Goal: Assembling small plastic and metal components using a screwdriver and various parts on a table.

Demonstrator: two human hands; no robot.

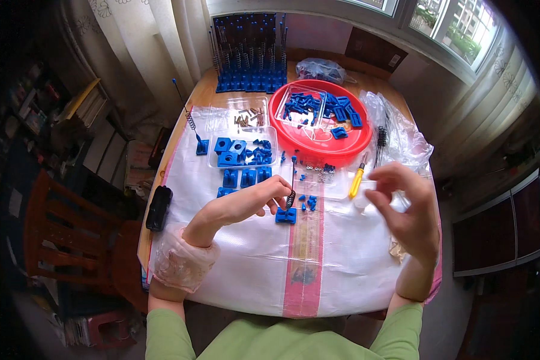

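Observation:
My left hand [252, 204] pinches a small dark coil spring [291, 198] and holds it just above a blue plastic block [285, 216] that lies on the white woven sheet [342, 252]. My right hand [405, 210] hovers to the right, fingers curled and apart, with nothing visible in them. It is close to a yellow-handled screwdriver [357, 180]. Small blue pieces [309, 201] lie beside the block.
A red round basin [318, 150] with blue parts sits behind, next to clear trays [243, 147] of blue blocks and brown pins. A rack of rods with springs [249, 57] stands at the back. Clear plastic bags [402, 135] lie right. A black object [159, 207] sits at the left edge.

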